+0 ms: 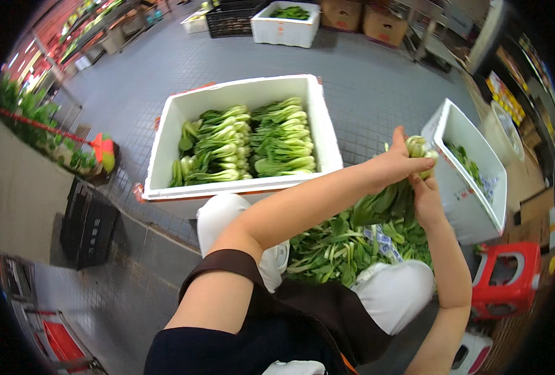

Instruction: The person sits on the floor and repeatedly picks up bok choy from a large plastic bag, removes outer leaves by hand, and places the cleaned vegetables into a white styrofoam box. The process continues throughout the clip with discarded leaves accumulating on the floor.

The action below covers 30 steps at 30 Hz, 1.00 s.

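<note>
My left hand (401,161) is closed on a bunch of bok choy (383,201), its pale stem ends showing by my fingers. My right hand (425,195) grips the same bunch from just below and to the right. Under both hands lies a loose pile of green leaves (327,250) with blue-and-white printed strips in it, between my knees. In front of me a white foam box (324,140) holds rows of bok choy (277,137), stems showing. At the right a tilted white foam box (471,212) holds some greens.
A red plastic stool (502,275) stands at the right beside cardboard. Ahead on the tiled floor (365,75) are another foam box (280,34), a black crate (230,19) and cartons (383,25). A broom (102,150) and greenery are at the left, near a grey panel (27,194).
</note>
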{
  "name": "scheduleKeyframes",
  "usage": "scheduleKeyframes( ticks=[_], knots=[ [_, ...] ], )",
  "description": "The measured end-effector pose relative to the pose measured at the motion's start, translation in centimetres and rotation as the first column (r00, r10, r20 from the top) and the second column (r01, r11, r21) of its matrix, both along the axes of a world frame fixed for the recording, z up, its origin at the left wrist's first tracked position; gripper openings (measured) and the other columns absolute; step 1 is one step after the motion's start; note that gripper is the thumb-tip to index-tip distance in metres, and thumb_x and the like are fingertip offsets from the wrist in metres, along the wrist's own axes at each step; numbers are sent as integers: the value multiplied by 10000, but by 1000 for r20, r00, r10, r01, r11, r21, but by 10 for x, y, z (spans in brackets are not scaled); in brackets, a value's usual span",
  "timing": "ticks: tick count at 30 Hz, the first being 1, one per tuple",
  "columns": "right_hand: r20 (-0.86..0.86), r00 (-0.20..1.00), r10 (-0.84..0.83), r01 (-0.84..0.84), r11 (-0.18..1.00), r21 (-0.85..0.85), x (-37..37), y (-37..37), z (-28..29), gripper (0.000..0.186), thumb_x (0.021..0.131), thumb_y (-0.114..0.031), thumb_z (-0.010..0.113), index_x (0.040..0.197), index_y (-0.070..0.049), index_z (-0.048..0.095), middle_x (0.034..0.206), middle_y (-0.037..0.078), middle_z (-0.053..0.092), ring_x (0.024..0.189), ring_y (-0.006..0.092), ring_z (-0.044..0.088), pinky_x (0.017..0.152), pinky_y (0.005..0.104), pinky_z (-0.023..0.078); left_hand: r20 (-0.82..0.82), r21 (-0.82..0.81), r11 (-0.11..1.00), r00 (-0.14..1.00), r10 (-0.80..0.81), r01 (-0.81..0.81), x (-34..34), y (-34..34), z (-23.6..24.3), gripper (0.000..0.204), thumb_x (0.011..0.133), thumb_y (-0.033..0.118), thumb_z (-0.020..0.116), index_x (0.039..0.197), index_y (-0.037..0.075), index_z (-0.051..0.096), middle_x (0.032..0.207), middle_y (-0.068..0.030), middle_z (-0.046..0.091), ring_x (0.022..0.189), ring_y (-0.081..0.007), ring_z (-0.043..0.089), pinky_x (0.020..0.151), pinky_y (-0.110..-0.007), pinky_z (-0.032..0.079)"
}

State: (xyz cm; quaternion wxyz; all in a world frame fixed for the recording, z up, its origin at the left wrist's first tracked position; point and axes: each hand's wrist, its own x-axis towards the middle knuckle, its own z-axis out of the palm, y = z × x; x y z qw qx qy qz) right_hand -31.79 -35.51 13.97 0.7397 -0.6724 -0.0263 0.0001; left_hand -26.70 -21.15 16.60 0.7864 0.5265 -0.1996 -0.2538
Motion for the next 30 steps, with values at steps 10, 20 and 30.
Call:
scheduleKeyframes(
  ticks=[10,20,30],
  knots=[
    [242,950,199,-1,773,-635,85,139,10,547,833,-69,543,1326,-32,310,1315,121,367,1216,227,374,1018,338,307,-151,-225,880,907,393,-419,38,114,-13,497,710,136,711,1112,22,442,992,-73,557,920,-159,554,815,-304,453],
    [242,949,203,48,663,-747,93,118,33,681,764,-183,637,1341,-14,319,1355,171,356,1284,288,314,1060,375,236,103,120,710,720,687,-694,123,266,-67,468,716,138,711,1115,31,492,992,-92,592,913,-204,569,827,-331,456],
    [-163,885,-437,251,740,-624,-5,-131,-54,465,810,-18,548,1258,7,428,1216,122,496,1139,209,467,973,324,354,483,827,450,835,-264,-337,263,214,-174,652,705,113,662,1289,57,377,1142,-182,541,1057,-311,523,903,-362,419]
  ],
)
